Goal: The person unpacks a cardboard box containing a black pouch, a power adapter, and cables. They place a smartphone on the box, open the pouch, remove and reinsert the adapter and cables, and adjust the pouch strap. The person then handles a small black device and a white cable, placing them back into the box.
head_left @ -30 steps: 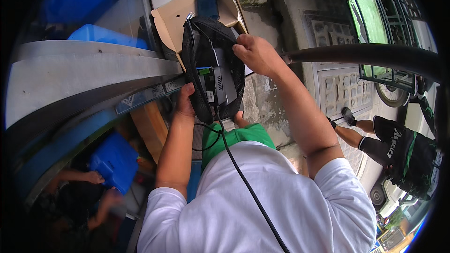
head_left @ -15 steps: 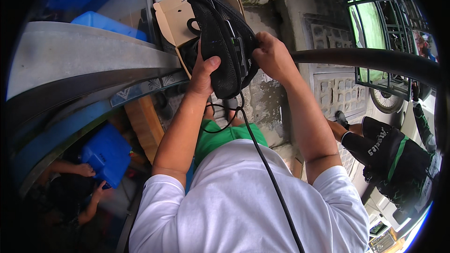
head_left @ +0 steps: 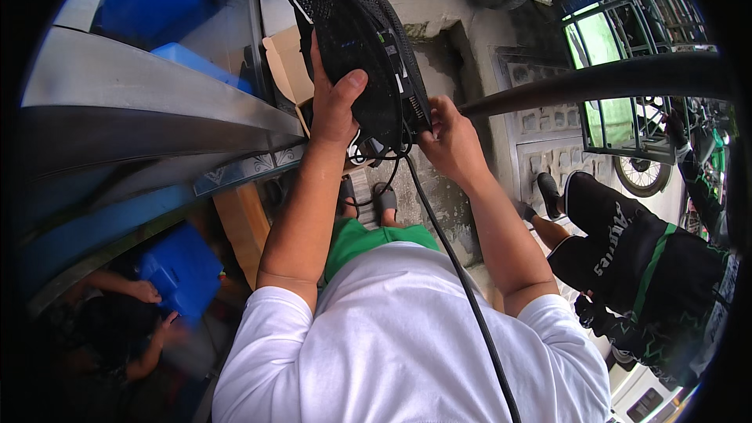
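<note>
A black mesh zippered pouch [head_left: 356, 39] is held up in front of me, tilted with its far end to the left. Its side gapes open, and a dark electronic device [head_left: 403, 78] with small light-coloured parts shows in the gap. My left hand [head_left: 337, 106] grips the pouch from the left, thumb across its face. At the pouch's lower right edge, my right hand [head_left: 452, 137] has its fingers curled in; exactly what they pinch is hidden. A black cable [head_left: 450, 251] comes from the pouch's near end, loops there and runs down over my white shirt.
An open cardboard box [head_left: 286, 66] lies behind the pouch. A metal beam [head_left: 157, 121] crosses the left side, and a dark pipe [head_left: 595, 82] the right. One person in black [head_left: 627, 251] stands at right; another, lower left, has hands near a blue container [head_left: 180, 270].
The pouch has moved up and to the left, turning more of its open side into view. My right hand has slid down toward its near end. The whole view has shifted slightly.
</note>
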A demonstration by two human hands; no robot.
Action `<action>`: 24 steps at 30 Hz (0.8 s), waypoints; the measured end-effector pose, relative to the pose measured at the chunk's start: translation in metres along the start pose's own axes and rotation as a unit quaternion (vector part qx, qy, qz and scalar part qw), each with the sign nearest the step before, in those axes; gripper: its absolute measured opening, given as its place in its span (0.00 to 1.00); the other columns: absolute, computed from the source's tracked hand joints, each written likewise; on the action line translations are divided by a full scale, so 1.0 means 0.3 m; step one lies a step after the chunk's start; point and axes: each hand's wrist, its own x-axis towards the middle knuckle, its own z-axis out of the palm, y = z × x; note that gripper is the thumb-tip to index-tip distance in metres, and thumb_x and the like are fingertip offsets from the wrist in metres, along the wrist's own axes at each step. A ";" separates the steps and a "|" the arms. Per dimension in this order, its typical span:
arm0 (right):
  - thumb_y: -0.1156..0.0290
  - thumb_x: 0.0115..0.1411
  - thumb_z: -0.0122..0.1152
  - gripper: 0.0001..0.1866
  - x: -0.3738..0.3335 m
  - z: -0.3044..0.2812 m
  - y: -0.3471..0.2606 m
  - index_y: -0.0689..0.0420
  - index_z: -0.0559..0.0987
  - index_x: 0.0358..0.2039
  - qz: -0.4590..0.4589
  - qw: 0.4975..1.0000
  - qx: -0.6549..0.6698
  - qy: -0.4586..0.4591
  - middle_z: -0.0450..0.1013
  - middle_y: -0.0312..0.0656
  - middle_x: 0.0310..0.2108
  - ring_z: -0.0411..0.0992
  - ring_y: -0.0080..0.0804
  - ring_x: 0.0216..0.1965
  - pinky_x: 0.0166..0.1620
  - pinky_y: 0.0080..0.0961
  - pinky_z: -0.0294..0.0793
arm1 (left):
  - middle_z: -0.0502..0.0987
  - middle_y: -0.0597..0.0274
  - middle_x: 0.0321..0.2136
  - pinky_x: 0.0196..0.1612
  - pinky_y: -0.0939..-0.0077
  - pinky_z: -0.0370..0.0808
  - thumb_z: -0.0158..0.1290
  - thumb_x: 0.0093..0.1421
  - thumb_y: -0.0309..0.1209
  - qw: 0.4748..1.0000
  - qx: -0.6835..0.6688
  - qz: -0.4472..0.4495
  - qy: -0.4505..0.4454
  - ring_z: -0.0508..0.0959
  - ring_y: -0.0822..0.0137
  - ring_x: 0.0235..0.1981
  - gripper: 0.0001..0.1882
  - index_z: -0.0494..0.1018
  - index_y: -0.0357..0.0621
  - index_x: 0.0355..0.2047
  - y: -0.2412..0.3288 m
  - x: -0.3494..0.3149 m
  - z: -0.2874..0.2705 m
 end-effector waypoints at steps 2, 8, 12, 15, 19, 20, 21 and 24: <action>0.73 0.52 0.61 0.20 -0.036 -0.052 -0.021 0.58 0.73 0.47 -0.029 0.999 -0.027 0.031 0.79 0.49 0.30 0.79 0.54 0.38 0.43 0.44 0.77 | 0.69 0.53 0.58 0.57 0.62 0.77 0.62 0.53 0.34 1.000 0.002 -0.001 -0.006 0.75 0.59 0.55 0.53 0.43 0.51 0.74 0.018 0.001 0.024; 0.66 0.56 0.65 0.12 -0.127 -0.232 -0.122 0.58 0.77 0.37 -0.222 0.972 -0.079 0.013 0.78 0.47 0.29 0.79 0.49 0.36 0.40 0.41 0.77 | 0.69 0.53 0.58 0.56 0.61 0.77 0.63 0.53 0.36 0.998 -0.031 -0.033 -0.033 0.75 0.58 0.55 0.53 0.44 0.51 0.73 0.020 -0.053 0.104; 0.59 0.59 0.68 0.16 -0.061 -0.314 -0.205 0.59 0.80 0.37 -0.210 0.976 0.041 -0.048 0.78 0.46 0.31 0.78 0.45 0.35 0.39 0.37 0.76 | 0.68 0.54 0.58 0.57 0.61 0.77 0.66 0.50 0.40 0.995 -0.024 -0.075 -0.063 0.74 0.58 0.57 0.57 0.44 0.51 0.73 0.012 -0.127 0.100; 0.72 0.64 0.61 0.09 0.127 -0.322 -0.275 0.60 0.79 0.44 -0.345 0.935 0.021 0.084 0.77 0.45 0.37 0.77 0.35 0.42 0.48 0.32 0.74 | 0.67 0.53 0.60 0.59 0.62 0.74 0.68 0.47 0.42 0.990 -0.038 -0.116 -0.072 0.72 0.57 0.59 0.60 0.43 0.50 0.74 -0.028 -0.187 0.056; 0.67 0.68 0.53 0.15 0.427 -0.217 -0.345 0.56 0.79 0.52 -0.324 0.939 -0.062 -0.096 0.78 0.46 0.48 0.76 0.39 0.50 0.55 0.35 0.71 | 0.66 0.53 0.62 0.62 0.64 0.71 0.68 0.46 0.43 0.981 -0.034 -0.178 -0.064 0.72 0.59 0.59 0.59 0.46 0.49 0.74 -0.084 -0.231 -0.049; 0.66 0.68 0.52 0.16 0.480 -0.166 -0.339 0.55 0.79 0.53 -0.294 0.942 -0.078 -0.141 0.78 0.45 0.48 0.75 0.39 0.51 0.55 0.35 0.71 | 0.66 0.54 0.62 0.62 0.65 0.70 0.67 0.46 0.42 0.978 -0.031 -0.193 -0.066 0.72 0.59 0.60 0.59 0.47 0.48 0.74 -0.099 -0.241 -0.087; 0.66 0.68 0.52 0.16 0.531 -0.116 -0.333 0.55 0.78 0.54 -0.271 0.940 -0.087 -0.187 0.78 0.44 0.49 0.75 0.38 0.51 0.55 0.34 0.71 | 0.66 0.54 0.62 0.63 0.65 0.70 0.67 0.45 0.42 0.975 -0.029 -0.210 -0.066 0.71 0.59 0.60 0.58 0.48 0.48 0.73 -0.105 -0.244 -0.118; 0.66 0.68 0.54 0.17 0.616 0.029 -0.238 0.55 0.79 0.54 -0.219 0.928 -0.131 -0.271 0.79 0.42 0.48 0.75 0.34 0.50 0.55 0.32 0.71 | 0.67 0.55 0.62 0.63 0.65 0.70 0.65 0.44 0.40 0.964 -0.027 -0.255 -0.064 0.71 0.59 0.60 0.57 0.49 0.47 0.73 -0.147 -0.231 -0.212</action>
